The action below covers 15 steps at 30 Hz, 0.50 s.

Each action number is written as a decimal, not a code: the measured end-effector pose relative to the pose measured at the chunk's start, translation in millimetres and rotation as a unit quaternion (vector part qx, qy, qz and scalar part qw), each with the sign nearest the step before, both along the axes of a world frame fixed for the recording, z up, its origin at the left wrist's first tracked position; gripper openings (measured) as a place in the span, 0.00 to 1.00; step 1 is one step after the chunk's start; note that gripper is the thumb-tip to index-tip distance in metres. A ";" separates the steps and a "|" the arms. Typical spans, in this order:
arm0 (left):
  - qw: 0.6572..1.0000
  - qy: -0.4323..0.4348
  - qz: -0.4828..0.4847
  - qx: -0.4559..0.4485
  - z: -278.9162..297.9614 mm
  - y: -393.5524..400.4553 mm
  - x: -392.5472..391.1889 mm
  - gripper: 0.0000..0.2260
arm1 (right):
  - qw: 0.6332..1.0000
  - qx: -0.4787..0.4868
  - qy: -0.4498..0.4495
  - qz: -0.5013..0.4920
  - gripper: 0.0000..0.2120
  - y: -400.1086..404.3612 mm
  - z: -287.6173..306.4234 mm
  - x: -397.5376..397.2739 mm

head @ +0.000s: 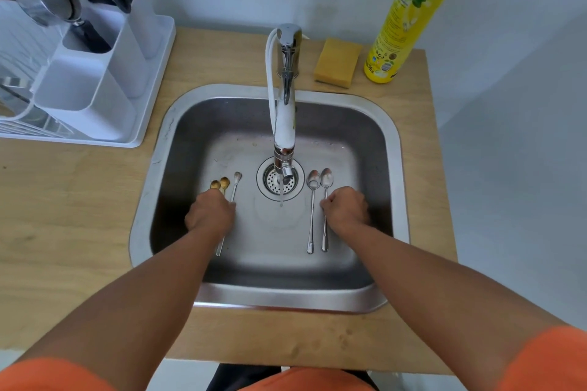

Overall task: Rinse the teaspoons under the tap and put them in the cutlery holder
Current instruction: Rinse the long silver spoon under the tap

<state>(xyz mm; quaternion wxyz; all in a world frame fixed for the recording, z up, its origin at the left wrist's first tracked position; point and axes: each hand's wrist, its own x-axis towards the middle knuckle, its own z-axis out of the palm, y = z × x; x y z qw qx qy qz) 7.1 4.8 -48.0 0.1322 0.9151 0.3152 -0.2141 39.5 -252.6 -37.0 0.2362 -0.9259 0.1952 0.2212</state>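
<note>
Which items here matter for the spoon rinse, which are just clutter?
In play:
two gold teaspoons and a silver teaspoon, at the left hand
two silver teaspoons, at the right hand
tap, running
sink
cutlery holder

Lying about:
sponge
dish soap bottle
dish rack

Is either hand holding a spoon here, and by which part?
Left hand covers the handles of the spoons left of the drain; right hand closes on the outer silver spoon's mid-handle. Whether either is gripped cannot be told.
</note>
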 end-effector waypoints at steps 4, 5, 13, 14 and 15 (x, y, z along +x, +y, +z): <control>0.999 0.024 -0.024 0.007 0.7 -1.8 3.9 0.13 | 1.000 0.012 0.002 0.002 0.13 -2.4 1.8 -3.4; 0.999 0.031 -0.030 0.013 1.5 -2.5 4.7 0.11 | 1.000 0.016 0.002 -0.001 0.12 -3.5 2.3 -4.4; 0.993 0.043 -0.104 0.038 7.8 -12.4 1.6 0.09 | 0.997 0.071 -0.034 -0.015 0.12 -5.0 9.8 -9.4; 0.992 0.039 -0.111 0.041 8.4 -13.4 1.3 0.08 | 0.996 0.082 -0.043 -0.012 0.10 -2.7 11.8 -9.3; 0.992 0.036 -0.116 0.045 9.0 -14.3 0.5 0.08 | 0.994 0.091 -0.054 -0.003 0.10 1.0 13.9 -8.9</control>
